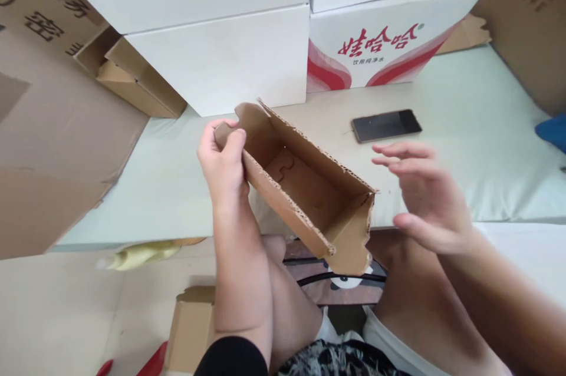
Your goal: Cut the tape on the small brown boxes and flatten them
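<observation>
A small brown corrugated cardboard box (305, 187), open on top and partly folded, hangs tilted over my lap and the front edge of a pale green mat (464, 146). My left hand (223, 164) grips its far-left end flap, thumb and fingers closed on the cardboard. My right hand (427, 193) hovers just right of the box's near end, fingers spread and apart from it, holding nothing.
A dark phone (386, 125) lies on the mat behind the box. White cartons (221, 58) and one with red print (380, 46) are stacked at the back. Brown cardboard sheets (57, 146) lean at left and right. Another small brown box (190, 329) sits on the floor.
</observation>
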A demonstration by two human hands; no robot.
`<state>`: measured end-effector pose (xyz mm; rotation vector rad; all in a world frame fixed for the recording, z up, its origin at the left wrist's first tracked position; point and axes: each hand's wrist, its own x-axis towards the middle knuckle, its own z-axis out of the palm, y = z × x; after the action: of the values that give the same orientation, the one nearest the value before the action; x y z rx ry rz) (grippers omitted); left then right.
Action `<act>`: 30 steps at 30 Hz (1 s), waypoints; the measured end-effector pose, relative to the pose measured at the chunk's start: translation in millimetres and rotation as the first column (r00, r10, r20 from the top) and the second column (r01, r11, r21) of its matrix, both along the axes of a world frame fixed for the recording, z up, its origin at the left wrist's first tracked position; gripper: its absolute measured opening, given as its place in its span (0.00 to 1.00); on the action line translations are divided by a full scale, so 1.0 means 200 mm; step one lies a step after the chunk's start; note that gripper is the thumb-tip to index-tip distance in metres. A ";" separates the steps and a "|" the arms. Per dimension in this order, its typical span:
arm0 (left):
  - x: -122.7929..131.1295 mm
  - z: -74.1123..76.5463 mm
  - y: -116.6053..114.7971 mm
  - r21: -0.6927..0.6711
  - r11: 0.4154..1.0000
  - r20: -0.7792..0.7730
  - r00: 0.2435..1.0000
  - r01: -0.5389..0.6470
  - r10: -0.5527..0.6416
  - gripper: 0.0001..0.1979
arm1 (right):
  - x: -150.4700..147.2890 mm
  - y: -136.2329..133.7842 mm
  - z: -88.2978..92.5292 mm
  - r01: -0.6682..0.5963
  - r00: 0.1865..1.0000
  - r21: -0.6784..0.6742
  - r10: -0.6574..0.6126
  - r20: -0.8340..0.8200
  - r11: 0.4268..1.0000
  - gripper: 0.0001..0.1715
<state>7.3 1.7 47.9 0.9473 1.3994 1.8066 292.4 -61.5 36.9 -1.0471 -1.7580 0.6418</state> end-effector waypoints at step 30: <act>-0.24 -0.13 -0.05 0.003 0.821 -0.135 0.813 0.572 -0.566 0.32 | -0.20 0.08 -0.25 0.023 0.893 -0.067 -0.051 -0.447 0.997 0.07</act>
<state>-40.1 -7.5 22.1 1.3577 0.9941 1.3376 253.1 -44.9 -12.2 -0.8826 -1.3178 0.8425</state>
